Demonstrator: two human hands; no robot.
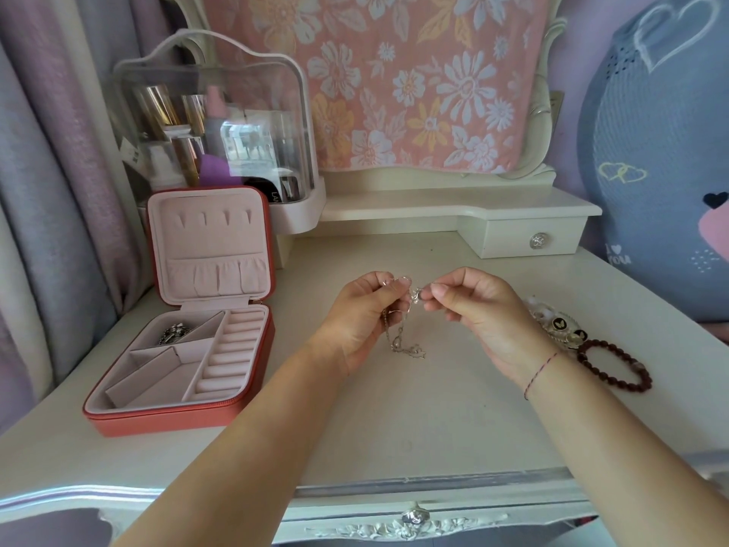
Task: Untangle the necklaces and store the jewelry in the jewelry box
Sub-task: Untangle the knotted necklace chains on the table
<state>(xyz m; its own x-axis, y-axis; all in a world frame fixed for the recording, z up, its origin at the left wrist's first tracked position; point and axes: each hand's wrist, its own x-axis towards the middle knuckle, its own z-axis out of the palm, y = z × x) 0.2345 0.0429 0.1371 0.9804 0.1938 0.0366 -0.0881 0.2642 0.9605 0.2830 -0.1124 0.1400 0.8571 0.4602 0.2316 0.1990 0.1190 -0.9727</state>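
A tangle of thin silver necklaces (402, 341) hangs over the white table between my hands. My left hand (363, 317) pinches the chain near its top, and my right hand (477, 309) pinches a small pendant part of it at the same height. The lower loops dangle down to the tabletop. The red jewelry box (236, 412) stands open at the left, its pink lid upright. A silver piece (173, 333) lies in its back left compartment. A dark red bead bracelet (615, 365) and a pale butterfly bracelet (560, 325) lie to the right of my right wrist.
A clear cosmetics case (213, 124) with bottles stands behind the box. A small white drawer (532, 238) sits at the back right, under a mirror draped in a floral cloth (394, 73). A large blue plush (662, 159) leans at the right. The table's front edge (394, 491) runs below my arms.
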